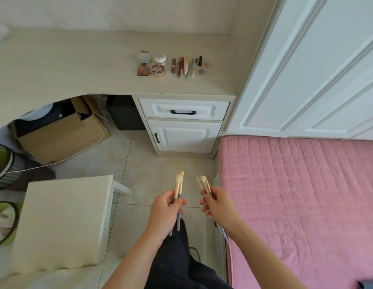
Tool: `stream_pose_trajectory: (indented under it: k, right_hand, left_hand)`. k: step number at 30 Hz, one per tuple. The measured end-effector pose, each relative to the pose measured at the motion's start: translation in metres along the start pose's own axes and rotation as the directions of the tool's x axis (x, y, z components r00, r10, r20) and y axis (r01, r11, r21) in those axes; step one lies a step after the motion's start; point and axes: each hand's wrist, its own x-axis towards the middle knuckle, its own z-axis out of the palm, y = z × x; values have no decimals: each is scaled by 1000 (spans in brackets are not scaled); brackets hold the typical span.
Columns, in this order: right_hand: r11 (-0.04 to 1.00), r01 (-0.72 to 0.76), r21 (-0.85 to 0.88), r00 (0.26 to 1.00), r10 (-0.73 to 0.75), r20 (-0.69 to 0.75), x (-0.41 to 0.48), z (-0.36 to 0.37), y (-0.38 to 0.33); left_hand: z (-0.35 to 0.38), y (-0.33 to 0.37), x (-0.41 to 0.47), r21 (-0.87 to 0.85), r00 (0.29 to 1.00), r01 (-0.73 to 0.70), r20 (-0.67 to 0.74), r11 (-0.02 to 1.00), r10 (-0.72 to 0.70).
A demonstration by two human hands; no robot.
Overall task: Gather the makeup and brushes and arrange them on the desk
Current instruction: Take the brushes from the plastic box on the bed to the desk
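My left hand (165,207) grips two makeup brushes (179,182) with grey handles and cream bristles pointing up. My right hand (218,203) holds three smaller brushes (203,183) of the same kind. Both hands hover above the tiled floor, well short of the desk (77,63). On the desk's right part the makeup stands in a neat group: a round compact (143,57), a pink floral jar (160,58), a square bronze case (143,70), a round patterned case (157,70), a row of lipsticks and pencils (184,66), and small bottles (202,67).
A white drawer unit (182,126) sits under the desk's right end. A pink mattress (296,201) fills the right side, with a white wardrobe (317,65) behind it. A cream stool (62,222) stands at left, near a cardboard box (60,134) and green bins (2,163).
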Motion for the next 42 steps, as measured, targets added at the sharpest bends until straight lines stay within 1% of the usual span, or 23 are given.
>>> stream_pose_trajectory:
  k: [8,14,21,25,29,33,42]
  right_hand:
    - [997,-17,71,999,20,-49,85,2,-67]
    - [996,2,85,996,5,-87,149,5,-130]
    - [995,-16,103,994,27,-110,203,0,-179]
    - [994,-26,110,990,41,-137,235,-11,-200]
    - [995,-13,94,988,27,-153,270,-29,-223]
    - [995,-1,101,983,20,-182,306,-54,-246]
    - [999,-36,38,976,43,-213,388,-104,-279]
  left_hand:
    - [-25,68,97,4,999,-27,26,1000,27]
    - [-53,126,173,31,994,-88,61,996,86]
    - [-63,169,233,31,990,-95,104,995,92]
    - [-56,190,267,39,989,-88,123,995,82]
    - [-42,217,300,66,986,-110,131,992,101]
    - [-22,248,337,126,984,-135,134,983,118]
    - [31,305,419,164,982,-132,156,978,107]
